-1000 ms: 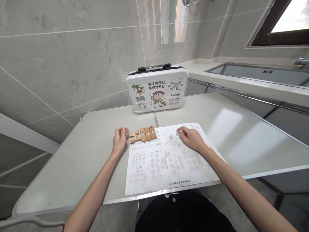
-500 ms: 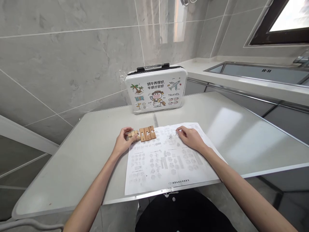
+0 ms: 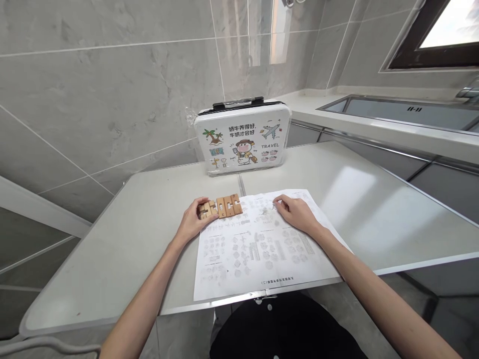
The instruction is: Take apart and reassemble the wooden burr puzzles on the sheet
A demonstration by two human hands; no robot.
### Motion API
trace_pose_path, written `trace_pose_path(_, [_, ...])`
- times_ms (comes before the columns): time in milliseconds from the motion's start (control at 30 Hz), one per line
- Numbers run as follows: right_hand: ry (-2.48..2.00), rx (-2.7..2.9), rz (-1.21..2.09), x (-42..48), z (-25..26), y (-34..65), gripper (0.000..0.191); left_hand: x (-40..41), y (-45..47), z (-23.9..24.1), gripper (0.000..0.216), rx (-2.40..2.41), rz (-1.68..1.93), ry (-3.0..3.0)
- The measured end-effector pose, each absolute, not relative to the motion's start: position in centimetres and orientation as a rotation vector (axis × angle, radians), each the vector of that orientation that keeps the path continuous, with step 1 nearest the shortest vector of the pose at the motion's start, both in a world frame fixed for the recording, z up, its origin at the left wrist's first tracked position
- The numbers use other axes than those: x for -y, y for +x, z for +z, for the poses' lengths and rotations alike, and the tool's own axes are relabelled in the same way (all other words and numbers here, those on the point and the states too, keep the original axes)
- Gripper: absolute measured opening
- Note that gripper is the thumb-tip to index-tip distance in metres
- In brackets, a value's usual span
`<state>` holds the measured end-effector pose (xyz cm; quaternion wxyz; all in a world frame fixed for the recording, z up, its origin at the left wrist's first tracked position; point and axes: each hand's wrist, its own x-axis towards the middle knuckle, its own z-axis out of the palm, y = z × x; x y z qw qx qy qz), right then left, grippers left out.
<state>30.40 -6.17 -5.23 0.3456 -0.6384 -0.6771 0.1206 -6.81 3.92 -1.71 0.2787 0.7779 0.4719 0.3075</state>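
Observation:
Several notched wooden puzzle pieces lie side by side in a row near the top left of a printed paper sheet (image 3: 232,279). At the left end are paler pieces (image 3: 208,208); to their right, darker brown pieces (image 3: 229,206) carry small numbers. My left hand (image 3: 192,219) is curled round the pale pieces, with its thumb along their near edge and its fingers at their far side. Resting on the sheet's upper right part, my right hand (image 3: 295,212) has thumb and forefinger pinched together; whatever lies between them, if anything, is too small to make out.
A white case (image 3: 243,139) with cartoon prints and a black handle stands at the back of the folding table (image 3: 123,259), against the tiled wall. A counter with a sink (image 3: 404,112) is at the right. The sheet reaches the table's near edge.
My left thumb has slid from the top of the pale pieces down to their near edge, and those pieces show more fully. My right hand stays in place.

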Motion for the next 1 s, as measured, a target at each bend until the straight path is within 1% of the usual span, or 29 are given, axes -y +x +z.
trace_pose_path(267, [-1.664, 1.765, 0.319, 6.2, -5.2, 30.4, 0.030, -3.5, -6.8, -1.5, 0.076, -1.346, 0.936, 2.145])
trace_pose_path(400, [-1.661, 1.769, 0.319, 6.3, -5.2, 30.3, 0.030, -1.8, -5.3, -0.5, 0.073, -1.230, 1.011, 2.231])
trace_pose_path(467, [-1.656, 1.774, 0.317, 6.3, -5.1, 30.2, 0.029, -0.6, -3.8, -0.1, 0.070, -1.083, 0.965, 2.285])
trace_pose_path(633, [-1.652, 1.774, 0.312, 6.2, -5.1, 30.1, 0.029, 2.3, 0.8, 0.0, 0.079, -0.737, 0.675, 2.403])
trace_pose_path(733, [-1.646, 1.767, 0.321, 6.1, -5.0, 30.1, 0.029, 2.9, 2.6, -0.6, 0.081, -0.583, 0.603, 2.414])
trace_pose_path(867, [-1.613, 1.767, 0.360, 6.3, -4.8, 30.0, 0.030, 2.8, 3.3, -1.3, 0.087, -0.559, 0.540, 2.367])
trace_pose_path(1000, [-1.527, 1.791, 0.462, 6.6, -4.2, 29.6, 0.029, 2.5, 2.9, -1.4, 0.097, -0.588, 0.500, 2.378])
